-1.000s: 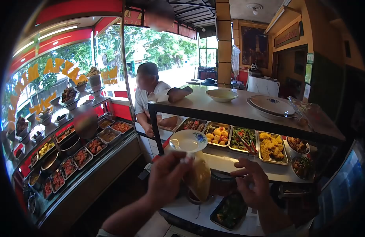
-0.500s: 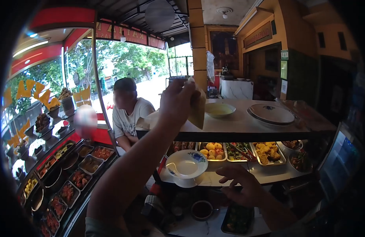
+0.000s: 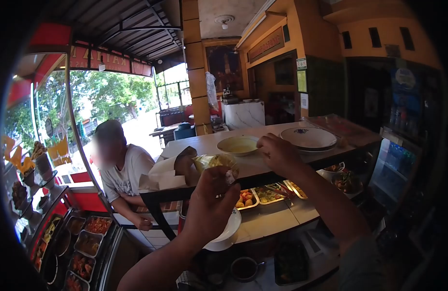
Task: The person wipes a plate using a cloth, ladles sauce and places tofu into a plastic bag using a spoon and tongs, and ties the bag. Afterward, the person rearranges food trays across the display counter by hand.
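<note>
My left hand (image 3: 212,203) is closed in a pinch on the gathered white top of a clear plastic bag (image 3: 215,162) with yellowish contents, at the edge of the upper shelf. Brown paper (image 3: 163,175) lies just left of the bag. My right hand (image 3: 280,154) reaches over the shelf (image 3: 263,133) with curled fingers at the right rim of a shallow bowl (image 3: 237,145); whether it grips something is hidden. Below my left hand, a white plate (image 3: 229,228) shows in part on the lower counter.
Stacked plates (image 3: 309,138) sit on the shelf at right. Food trays (image 3: 247,199) stand beneath it. A person (image 3: 129,169) leans beyond the shelf's left end. A display of dishes (image 3: 88,242) is at left, and a dark sauce bowl (image 3: 244,268) is below.
The view has turned right. The bag has come down from raised height to the upper shelf in my left hand. My right hand has risen from the lower counter to the shallow bowl.
</note>
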